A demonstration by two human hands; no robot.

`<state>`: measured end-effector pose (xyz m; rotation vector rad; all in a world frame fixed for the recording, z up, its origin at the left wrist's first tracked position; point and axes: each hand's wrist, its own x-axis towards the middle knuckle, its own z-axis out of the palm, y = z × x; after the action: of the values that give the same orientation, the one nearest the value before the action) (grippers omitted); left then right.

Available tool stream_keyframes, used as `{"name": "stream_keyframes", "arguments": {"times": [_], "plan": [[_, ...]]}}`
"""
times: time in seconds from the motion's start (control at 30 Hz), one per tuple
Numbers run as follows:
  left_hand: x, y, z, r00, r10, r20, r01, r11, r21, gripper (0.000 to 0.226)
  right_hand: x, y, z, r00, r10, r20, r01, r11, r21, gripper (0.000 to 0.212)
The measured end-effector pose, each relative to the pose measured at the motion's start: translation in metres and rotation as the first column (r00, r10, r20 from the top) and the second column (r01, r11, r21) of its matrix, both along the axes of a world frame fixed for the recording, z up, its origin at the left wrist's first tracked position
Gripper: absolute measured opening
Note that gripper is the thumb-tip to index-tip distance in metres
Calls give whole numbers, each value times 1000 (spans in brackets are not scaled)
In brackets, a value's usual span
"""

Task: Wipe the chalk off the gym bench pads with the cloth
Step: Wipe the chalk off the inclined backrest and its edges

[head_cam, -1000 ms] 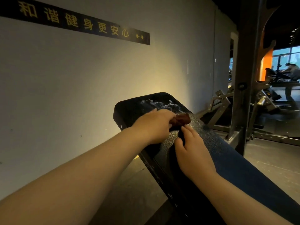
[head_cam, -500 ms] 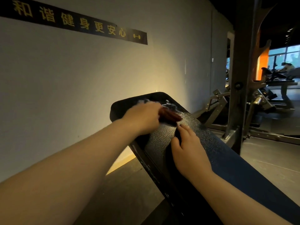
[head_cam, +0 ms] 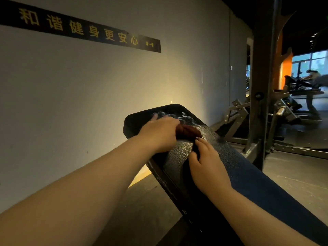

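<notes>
A black textured bench pad (head_cam: 229, 157) slopes up and away from me, its far end near the wall. White chalk smears (head_cam: 181, 115) mark that far end. My left hand (head_cam: 159, 133) grips a bunched reddish-brown cloth (head_cam: 189, 132) and presses it on the pad just below the chalk. My right hand (head_cam: 207, 167) rests on the pad a little nearer to me, fingers loosely spread and fingertips close to the cloth, holding nothing.
A grey wall (head_cam: 88, 89) with a black sign (head_cam: 79, 31) runs along the left. A dark steel rack upright (head_cam: 262, 77) stands right of the bench, with more gym machines (head_cam: 287, 107) behind it. The floor (head_cam: 292, 176) is grey concrete.
My left hand has slid the cloth up the pad toward the chalk at the far end. My right hand has stayed on the pad in about the same spot.
</notes>
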<state>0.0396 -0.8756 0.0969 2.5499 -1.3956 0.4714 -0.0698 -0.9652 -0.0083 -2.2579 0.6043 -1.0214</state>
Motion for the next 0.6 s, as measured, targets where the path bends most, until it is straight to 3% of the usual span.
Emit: {"name": "stream_keyframes", "arguments": {"times": [0.17, 0.3, 0.4, 0.47, 0.5, 0.6], "plan": [[1, -3, -9, 991, 135, 15, -131, 980, -153, 49, 0, -3, -2, 998, 14, 59, -14, 1000, 8, 51], [-32, -21, -39, 998, 44, -45, -46, 998, -44, 62, -3, 0, -3, 980, 127, 152, -135, 990, 47, 48], [-34, -8, -29, 970, -47, -239, 46, 999, -8, 62, -4, 0, -3, 980, 141, 138, -147, 989, 31, 47], [-28, 9, -17, 904, -129, -409, 112, 992, -66, 56, -5, 1, -1, 976, 164, 142, -167, 986, 8, 46], [-23, 18, -11, 899, -143, -413, 108, 988, -108, 52, -6, 3, 0, 974, 175, 142, -176, 984, -5, 44], [1, 39, -1, 998, 42, -40, -47, 992, -113, 51, -8, 7, 0, 978, 185, 98, -185, 983, -6, 46]]}}
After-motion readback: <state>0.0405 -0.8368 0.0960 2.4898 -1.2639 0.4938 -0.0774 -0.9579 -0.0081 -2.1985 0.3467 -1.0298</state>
